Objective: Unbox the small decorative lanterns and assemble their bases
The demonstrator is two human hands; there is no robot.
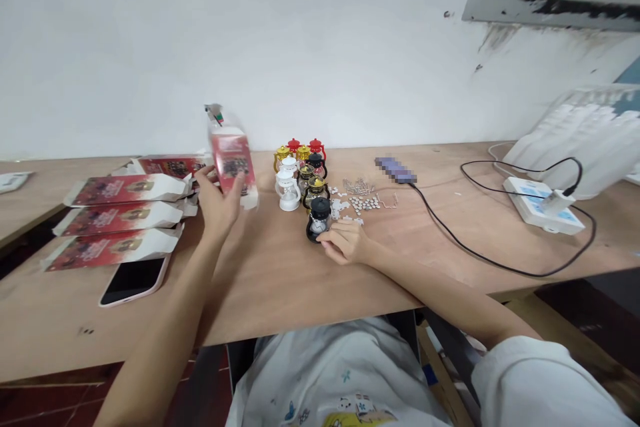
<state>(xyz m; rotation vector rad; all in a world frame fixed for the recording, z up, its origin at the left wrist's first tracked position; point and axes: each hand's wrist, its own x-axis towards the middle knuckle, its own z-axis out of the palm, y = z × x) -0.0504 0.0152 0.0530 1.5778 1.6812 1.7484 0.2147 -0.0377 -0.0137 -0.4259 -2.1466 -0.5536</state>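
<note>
My left hand (220,203) grips a red printed carton (233,161), thumb across its front. The carton stands upright with white flaps at top and bottom, its upper end blurred. At the middle of the table, my right hand (345,241) has its fingers closed at the base of a small black lantern (320,213) with a clear body. Behind that lantern stand more miniature lanterns: a white one (287,192), a bronze one with a yellow inside (316,191), a gold one (283,157) and a red one (316,145).
Several red cartons (120,217) lie flat at the left, over a dark-screened phone (134,279). Small metal parts (364,203) and white pieces (340,207) are scattered right of the lanterns. A cable (450,240) joins a pixelated purple device (396,170) to a power strip (543,205).
</note>
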